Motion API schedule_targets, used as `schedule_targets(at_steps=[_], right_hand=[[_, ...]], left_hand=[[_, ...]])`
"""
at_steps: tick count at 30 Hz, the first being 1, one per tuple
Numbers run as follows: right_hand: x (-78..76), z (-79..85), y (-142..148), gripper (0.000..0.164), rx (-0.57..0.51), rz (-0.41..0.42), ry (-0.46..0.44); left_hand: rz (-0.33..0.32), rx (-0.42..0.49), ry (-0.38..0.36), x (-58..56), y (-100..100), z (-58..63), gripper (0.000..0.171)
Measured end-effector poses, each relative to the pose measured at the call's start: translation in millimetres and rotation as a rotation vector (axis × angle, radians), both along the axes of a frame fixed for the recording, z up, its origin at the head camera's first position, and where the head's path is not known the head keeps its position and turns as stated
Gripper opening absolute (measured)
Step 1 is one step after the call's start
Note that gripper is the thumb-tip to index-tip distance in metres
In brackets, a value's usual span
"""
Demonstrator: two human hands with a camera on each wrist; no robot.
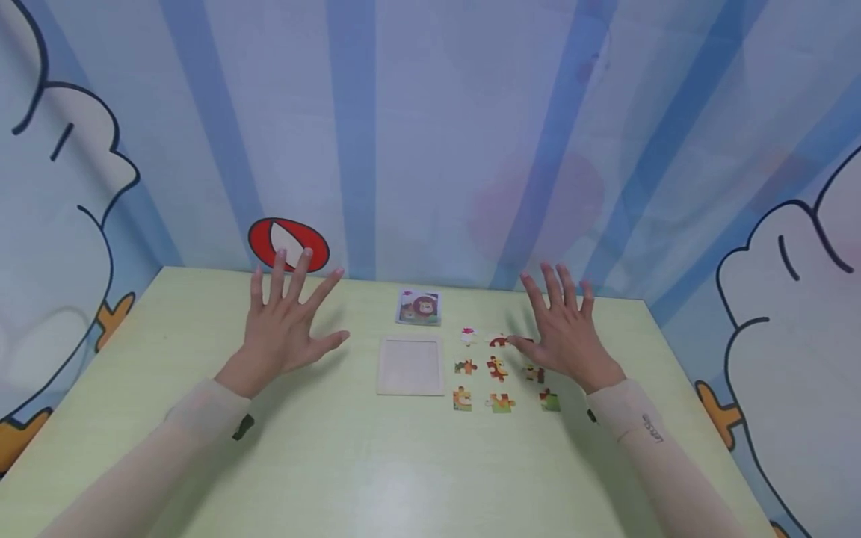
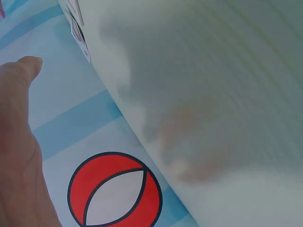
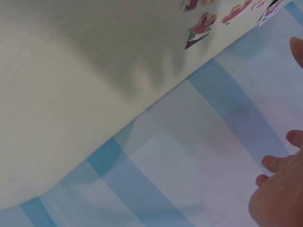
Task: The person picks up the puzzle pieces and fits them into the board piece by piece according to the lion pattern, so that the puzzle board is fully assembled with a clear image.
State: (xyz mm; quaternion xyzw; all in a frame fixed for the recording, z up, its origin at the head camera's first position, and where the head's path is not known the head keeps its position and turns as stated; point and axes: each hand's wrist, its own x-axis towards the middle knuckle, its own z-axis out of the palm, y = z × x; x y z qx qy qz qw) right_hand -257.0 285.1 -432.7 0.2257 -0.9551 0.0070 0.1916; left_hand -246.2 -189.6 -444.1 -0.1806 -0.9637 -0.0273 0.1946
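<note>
White square tray (image 1: 410, 366) lies on the table (image 1: 323, 463); separate puzzle pieces (image 1: 498, 368) lie to its right; lion card (image 1: 418, 307) just beyond it; left hand (image 1: 281, 329) to its left, fingers spread; right hand (image 1: 568, 332) to its right, likewise spread, near the pieces; hands well apart.

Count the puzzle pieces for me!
9 pieces: three in back, three in the middle, three in front, all right of the tray. The right hand partly covers the back-right one; more may be hidden.
</note>
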Motion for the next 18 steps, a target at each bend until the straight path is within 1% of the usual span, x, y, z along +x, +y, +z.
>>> schedule_targets(at_steps=[2,4,6,8,11,13,16,18], right_hand=[[-3.0,-3.3,-0.8,0.098,-0.072,0.047,0.011],[-5.5,-6.4,-1.7,0.093,-0.146,0.097,0.017],[-7.0,-8.9,-3.1,0.088,-0.213,0.143,0.012],[-7.5,-10.2,-5.5,0.084,-0.281,0.167,-0.043],[-7.0,-11.7,-11.5,0.076,-0.375,0.149,-0.186],[-7.4,-13.3,-16.2,0.07,-0.444,0.114,-0.286],[-8.8,-17.4,-23.2,0.059,-0.539,0.077,-0.364],[-9.9,-21.2,-27.0,0.053,-0.583,0.057,-0.384]], left_hand=[[0.018,0.018,-0.067,1.0,3.1,-0.7,0.101],[0.019,0.051,-0.127,1.4,6.1,-2.9,0.101],[-0.002,0.1,-0.167,0.8,9.8,-6.9,0.101],[-0.026,0.153,-0.206,0.6,13.8,-11.9,0.101],[-0.056,0.25,-0.284,2.2,22.3,-18.3,0.101],[-0.06,0.316,-0.34,4.1,29.0,-20.9,0.101],[-0.068,0.398,-0.411,7.0,39.0,-22.5,0.1],[-0.086,0.438,-0.45,8.8,44.6,-23.4,0.099]])
